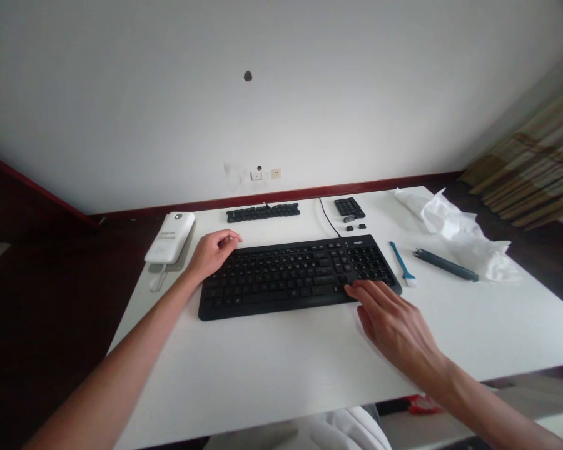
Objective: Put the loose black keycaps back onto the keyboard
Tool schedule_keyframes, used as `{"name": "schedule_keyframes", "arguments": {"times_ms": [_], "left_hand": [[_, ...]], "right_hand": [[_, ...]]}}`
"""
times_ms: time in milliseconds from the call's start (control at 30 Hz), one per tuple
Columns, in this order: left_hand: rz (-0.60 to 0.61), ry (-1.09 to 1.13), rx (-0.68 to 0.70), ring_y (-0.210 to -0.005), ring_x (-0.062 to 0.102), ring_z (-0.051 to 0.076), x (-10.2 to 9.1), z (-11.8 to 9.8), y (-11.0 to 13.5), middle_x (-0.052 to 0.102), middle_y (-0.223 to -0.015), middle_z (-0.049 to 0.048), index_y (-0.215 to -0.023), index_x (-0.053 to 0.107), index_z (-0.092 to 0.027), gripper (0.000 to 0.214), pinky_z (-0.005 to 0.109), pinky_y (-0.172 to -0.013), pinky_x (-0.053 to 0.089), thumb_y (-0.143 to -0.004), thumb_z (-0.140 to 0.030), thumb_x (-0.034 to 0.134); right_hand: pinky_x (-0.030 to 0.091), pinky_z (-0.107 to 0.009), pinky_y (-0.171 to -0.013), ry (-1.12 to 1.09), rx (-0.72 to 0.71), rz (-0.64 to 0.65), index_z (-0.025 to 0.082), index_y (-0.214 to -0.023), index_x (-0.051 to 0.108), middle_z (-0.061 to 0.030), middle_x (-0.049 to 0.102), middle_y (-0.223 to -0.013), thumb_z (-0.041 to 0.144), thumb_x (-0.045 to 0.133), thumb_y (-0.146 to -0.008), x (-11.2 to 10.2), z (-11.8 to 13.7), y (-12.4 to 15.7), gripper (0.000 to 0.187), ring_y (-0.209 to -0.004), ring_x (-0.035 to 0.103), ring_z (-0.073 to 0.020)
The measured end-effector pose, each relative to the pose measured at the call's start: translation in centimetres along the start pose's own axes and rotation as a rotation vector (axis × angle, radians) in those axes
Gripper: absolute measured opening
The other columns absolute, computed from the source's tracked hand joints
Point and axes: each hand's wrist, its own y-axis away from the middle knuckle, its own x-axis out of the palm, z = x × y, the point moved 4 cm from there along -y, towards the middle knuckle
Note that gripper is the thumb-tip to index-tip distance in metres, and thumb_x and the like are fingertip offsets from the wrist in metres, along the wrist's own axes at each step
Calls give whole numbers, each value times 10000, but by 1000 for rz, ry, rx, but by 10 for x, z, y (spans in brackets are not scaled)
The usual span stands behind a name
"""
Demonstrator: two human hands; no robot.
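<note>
A black keyboard lies across the middle of the white table, its cable running off the back. My left hand rests over its upper left corner, with curled fingers against the edge. My right hand is at the lower right, its fingers pressed together and bent down onto the keys between the main block and the number pad. The hand hides what is under those fingertips. Behind the keyboard lie rows of loose black keycaps, a block of number-pad keycaps and two single keycaps.
Right of the keyboard lie a blue brush and a dark, narrow tool. Crumpled white plastic covers the right rear of the table. A white power bank with a short cable sits at the left. A wall rises behind.
</note>
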Motion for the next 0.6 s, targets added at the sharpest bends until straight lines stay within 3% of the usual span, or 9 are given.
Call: {"name": "schedule_keyframes", "arguments": {"times_ms": [200, 367, 600], "left_hand": [[-11, 21, -7, -617, 462, 139, 0, 0, 0, 616, -682, -5, -937, 785, -188, 271, 274, -607, 342, -933, -375, 589], [-9, 20, -5, -600, 442, 137, -1, -1, 0, 559, -632, -19, -925, 782, -191, 279, 272, -598, 331, -940, -385, 582], [-3, 14, -7, -638, 503, 154, -1, -1, 0, 675, -735, 9, -934, 786, -197, 286, 278, -625, 361, -943, -397, 582]], "right_hand": [[578, -339, -724, -32, 56, 32, 137, -1222, 661, -121, 705, -1212, 17, 488, -913, 10, -5, 7, 375, -1052, 650, -264], [570, -345, -741, -105, 116, -39, 181, -1127, 647, -104, 703, -1141, 94, 492, -953, 14, -8, 6, 248, -975, 670, -241], [544, -347, -713, -194, 243, -76, 175, -1224, 562, -84, 692, -998, 149, 501, -947, 12, -7, 6, 284, -877, 677, -234]]}}
